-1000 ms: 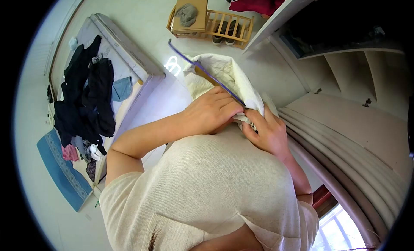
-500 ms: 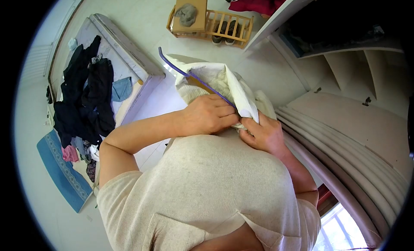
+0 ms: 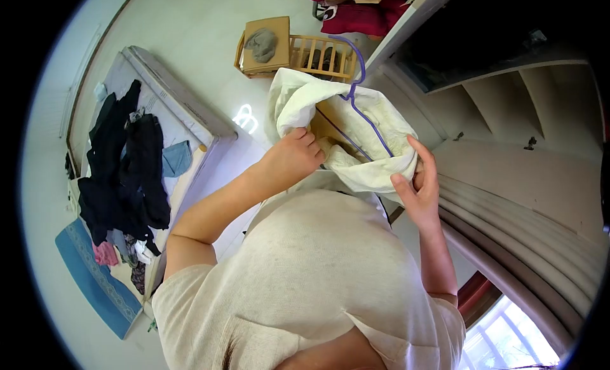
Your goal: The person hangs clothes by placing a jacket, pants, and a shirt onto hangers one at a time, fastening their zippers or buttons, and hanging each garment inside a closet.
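A pale cream garment hangs in front of my chest, its round opening facing up. A purple hanger lies inside that opening, its hook sticking out past the far edge. The fingers of my left hand are closed on the near left edge of the cloth. On the right side, my right hand pinches the rim between thumb and fingers. The lower part of the garment is hidden by its own folds and my body.
Dark clothes are heaped on a mattress at the left, beside a blue mat. A wooden rack with shoes and a cardboard box stands ahead. Open shelves and a curtain are at the right.
My hands have moved apart, spreading the garment's opening wide. The hanger's hook has swung from the left to the far right side. The view has shifted slightly.
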Motion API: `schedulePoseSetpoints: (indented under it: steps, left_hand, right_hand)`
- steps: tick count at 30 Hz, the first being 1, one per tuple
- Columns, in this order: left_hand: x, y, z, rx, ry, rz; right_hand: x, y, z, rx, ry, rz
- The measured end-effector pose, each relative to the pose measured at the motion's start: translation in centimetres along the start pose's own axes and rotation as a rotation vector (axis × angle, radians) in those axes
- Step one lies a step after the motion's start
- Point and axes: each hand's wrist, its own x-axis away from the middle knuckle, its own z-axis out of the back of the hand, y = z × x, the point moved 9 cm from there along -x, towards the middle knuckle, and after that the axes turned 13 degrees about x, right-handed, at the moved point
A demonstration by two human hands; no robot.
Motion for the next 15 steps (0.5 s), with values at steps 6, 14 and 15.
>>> schedulePoseSetpoints:
  steps: [6,14,15]
  left_hand:
    - [-2.1,-0.5,0.7,0.229,0.142,-0.088]
    - [-5.1,1.7,-1.9,0.150,0.082,-0.353]
    - [-5.7,2.0,-1.8,0.159,0.076,-0.388]
  right_hand:
    - [-0.1,-1.5,0.9,-0.051,0.101,-0.087]
    - [2.8,1.7,3.0,-0.101,0.231,-0.193]
    - [3.5,2.6,3.2,-0.106,0.245,-0.222]
